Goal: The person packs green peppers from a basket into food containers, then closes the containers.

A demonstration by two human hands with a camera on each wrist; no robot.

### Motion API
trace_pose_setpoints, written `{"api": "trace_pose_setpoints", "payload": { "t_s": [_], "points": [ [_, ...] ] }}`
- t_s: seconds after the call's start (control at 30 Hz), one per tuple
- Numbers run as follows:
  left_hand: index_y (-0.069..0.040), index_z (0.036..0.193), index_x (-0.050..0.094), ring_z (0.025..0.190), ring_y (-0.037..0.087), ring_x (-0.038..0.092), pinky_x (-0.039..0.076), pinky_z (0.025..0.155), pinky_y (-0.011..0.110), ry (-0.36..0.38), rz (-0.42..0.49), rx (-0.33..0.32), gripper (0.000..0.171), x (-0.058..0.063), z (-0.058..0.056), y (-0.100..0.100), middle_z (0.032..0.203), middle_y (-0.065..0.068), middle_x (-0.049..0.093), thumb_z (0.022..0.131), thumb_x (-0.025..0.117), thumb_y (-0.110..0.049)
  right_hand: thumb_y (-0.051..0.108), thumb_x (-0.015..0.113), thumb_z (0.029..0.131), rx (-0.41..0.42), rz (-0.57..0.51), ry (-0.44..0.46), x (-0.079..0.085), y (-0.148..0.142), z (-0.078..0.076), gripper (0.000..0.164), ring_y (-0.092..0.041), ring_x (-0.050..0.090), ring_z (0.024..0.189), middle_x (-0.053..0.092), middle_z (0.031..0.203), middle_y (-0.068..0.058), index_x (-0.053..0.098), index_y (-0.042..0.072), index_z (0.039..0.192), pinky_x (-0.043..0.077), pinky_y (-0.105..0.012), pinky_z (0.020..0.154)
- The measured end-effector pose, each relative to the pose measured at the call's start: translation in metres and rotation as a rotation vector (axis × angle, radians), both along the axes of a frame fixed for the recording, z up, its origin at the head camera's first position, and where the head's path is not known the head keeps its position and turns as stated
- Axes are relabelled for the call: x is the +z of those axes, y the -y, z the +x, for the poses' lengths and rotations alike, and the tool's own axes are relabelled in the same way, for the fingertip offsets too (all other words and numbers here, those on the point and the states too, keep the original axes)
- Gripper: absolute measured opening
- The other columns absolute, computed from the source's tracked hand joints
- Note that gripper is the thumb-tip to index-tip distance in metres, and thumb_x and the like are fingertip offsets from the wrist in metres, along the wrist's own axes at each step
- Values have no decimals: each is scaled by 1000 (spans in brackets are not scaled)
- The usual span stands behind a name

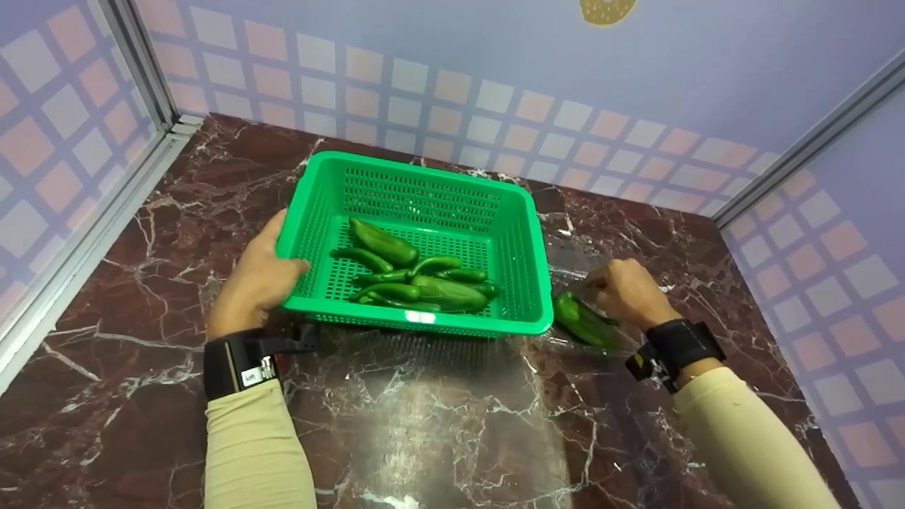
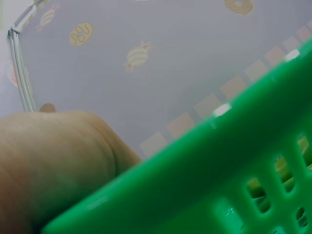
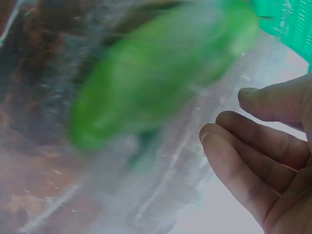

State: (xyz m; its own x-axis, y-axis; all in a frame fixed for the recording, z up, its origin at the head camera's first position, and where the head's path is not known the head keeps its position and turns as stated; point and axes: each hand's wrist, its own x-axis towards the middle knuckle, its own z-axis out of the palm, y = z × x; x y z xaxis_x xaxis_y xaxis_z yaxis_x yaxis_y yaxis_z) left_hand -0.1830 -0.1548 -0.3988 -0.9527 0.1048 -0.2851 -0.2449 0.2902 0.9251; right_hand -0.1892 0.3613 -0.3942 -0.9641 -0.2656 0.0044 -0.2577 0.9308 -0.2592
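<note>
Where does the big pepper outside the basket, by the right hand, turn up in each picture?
Head: the pepper is right of centre, between the green basket and the right hand.
Left wrist: not visible.
Right wrist: large and blurred, from upper middle toward the left.
Shared landmark: the green basket, central, lower right and top-right corner respectively.

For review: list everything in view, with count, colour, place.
Tabletop: 1, marbled red-brown, underneath
Basket: 1, green, centre
Basket peppers: several overlapping, green, inside it
Separate pepper: at least 1, green, right of basket
Film: count unclear, transparent, over that pepper
Walls: 3, lavender with pale squares, back and sides
Corner strips: 2, grey, wall corners
Sweet prints: several, mixed, on walls
Wristbands: 2, black, both wrists
Sleeves: 2, pale yellow, both forearms
Left grip: 1, bare, on basket's left rim
Right grip: 1, bare, beside the film
</note>
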Motion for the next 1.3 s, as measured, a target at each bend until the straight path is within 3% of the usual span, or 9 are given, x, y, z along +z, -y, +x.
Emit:
{"api": "trace_pose_setpoints", "payload": {
  "t_s": [0.1,0.2,0.3,0.43,0.63,0.8,0.93,1.13,1.3],
  "points": [
    [-33,169,-4,112,34,56,58,80,36,1,18,12,96,-1,0,1,163,26,31,97,49,1,-12,51,72,35,-4,-69,12,9,-5,36,-20,64,60,78,81,-18,81,2,83,57,-36,57],
    [-34,169,0,108,33,59,59,78,37,-5,31,25,96,-2,1,1,159,26,37,96,50,3,-11,50,71,81,-20,-184,25,22,-11,28,-12,49,51,62,58,-5,69,7,62,44,-28,52],
    [-33,169,3,105,33,60,59,76,37,-16,37,29,96,-4,1,0,155,26,41,95,50,4,-9,55,74,89,-51,-249,35,39,-17,25,-10,40,51,54,56,-1,67,8,62,35,-27,54],
    [-33,169,0,107,33,58,58,75,35,-8,26,30,96,-6,0,1,162,26,34,96,50,3,-4,64,79,117,-57,-269,48,66,-28,18,-16,51,57,68,66,-7,79,4,80,45,-32,59],
    [-34,169,-3,110,32,56,57,76,34,-2,32,40,97,-6,0,2,168,22,27,96,50,2,3,69,88,163,-87,-135,62,119,-38,18,-25,71,73,80,96,-15,80,3,102,62,-43,74],
    [-34,169,-1,112,32,56,55,81,36,-3,41,55,97,-7,1,0,168,20,29,96,51,3,6,68,91,244,-41,-37,63,160,-44,23,-19,68,70,80,100,-14,79,4,111,62,-40,76],
    [-34,169,0,120,34,53,54,87,39,-2,57,60,97,-6,2,0,169,19,26,95,51,3,1,66,89,349,17,13,58,183,-54,28,-21,61,64,79,102,-17,79,2,115,61,-40,79],
    [-34,169,2,123,35,51,53,88,39,-14,65,52,96,-5,2,0,169,19,27,95,50,4,2,67,92,455,95,76,46,204,-68,26,-33,76,99,78,115,-19,79,0,115,62,-49,90],
    [-33,170,4,118,35,53,53,90,42,-14,66,46,97,-5,1,0,166,20,30,94,50,5,4,67,93,462,126,173,34,213,-77,27,-34,75,103,78,115,-20,79,0,117,61,-49,91]
  ]
}}
